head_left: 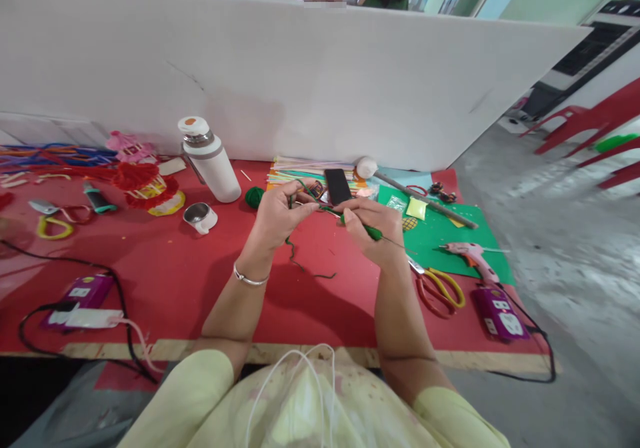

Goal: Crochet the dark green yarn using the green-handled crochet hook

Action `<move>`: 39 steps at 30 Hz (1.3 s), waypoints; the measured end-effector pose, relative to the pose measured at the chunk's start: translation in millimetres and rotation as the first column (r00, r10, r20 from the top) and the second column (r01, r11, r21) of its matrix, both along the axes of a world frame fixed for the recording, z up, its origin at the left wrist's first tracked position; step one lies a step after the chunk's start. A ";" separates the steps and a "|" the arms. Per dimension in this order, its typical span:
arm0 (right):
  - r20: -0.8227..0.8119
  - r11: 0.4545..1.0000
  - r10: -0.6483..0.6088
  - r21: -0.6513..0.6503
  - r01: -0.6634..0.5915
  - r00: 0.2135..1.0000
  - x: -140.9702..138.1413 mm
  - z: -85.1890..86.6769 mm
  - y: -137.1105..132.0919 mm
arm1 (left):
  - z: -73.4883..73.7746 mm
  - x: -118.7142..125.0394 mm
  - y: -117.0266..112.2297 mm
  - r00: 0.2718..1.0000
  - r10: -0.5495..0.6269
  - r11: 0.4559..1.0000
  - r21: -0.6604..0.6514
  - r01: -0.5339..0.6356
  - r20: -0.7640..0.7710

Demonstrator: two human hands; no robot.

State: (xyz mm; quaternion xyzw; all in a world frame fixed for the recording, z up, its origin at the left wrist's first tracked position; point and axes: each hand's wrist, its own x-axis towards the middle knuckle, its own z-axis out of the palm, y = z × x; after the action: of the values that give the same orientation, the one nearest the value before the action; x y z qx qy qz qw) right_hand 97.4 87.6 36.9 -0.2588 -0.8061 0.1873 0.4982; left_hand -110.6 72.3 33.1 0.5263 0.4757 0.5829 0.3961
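Green yarn [291, 248] runs through the fingers of my left hand [280, 218], which are closed in a pinch. Its loose tail trails onto the red table below. A crochet hook with a green handle [374, 233] sits in my right hand [377, 225], its thin metal tip pointing left toward the left fingertips. Both hands meet close together above the table, with a bit of yarn at the hook's tip; the stitch itself is too small to make out. Just left of my left hand rests the green yarn ball [254, 197].
Beyond the hands lie a phone [338, 186] and pipe cleaners. Scissors [440, 293] and a pink glue gun [473, 256] are at right. At left stand a white thermos [213, 165], its cup [200, 218] and a red craft piece [145, 187]. A white board [280, 68] closes the back.
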 end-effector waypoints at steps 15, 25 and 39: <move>-0.066 1.000 -0.029 0.003 0.029 0.997 -5.8 -3.6 2.9 | -0.4 0.0 1.2 0.996 -0.004 0.998 -0.058 0.009 0.084; -0.245 0.975 0.024 -0.208 -0.077 0.969 -7.6 -10.5 13.2 | 10.7 -0.6 -0.7 0.952 -0.100 0.982 -0.124 0.141 0.289; 0.060 0.989 -0.110 0.107 0.103 0.992 -16.2 -34.3 22.9 | -2.5 11.3 7.9 0.934 0.175 0.985 -0.055 -0.166 0.310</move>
State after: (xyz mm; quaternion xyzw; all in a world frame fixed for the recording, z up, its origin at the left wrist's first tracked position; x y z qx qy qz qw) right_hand 81.2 110.4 2.6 -0.2812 -0.8157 0.1095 0.4935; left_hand -99.3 80.2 30.6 0.3782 0.4585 0.6847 0.4218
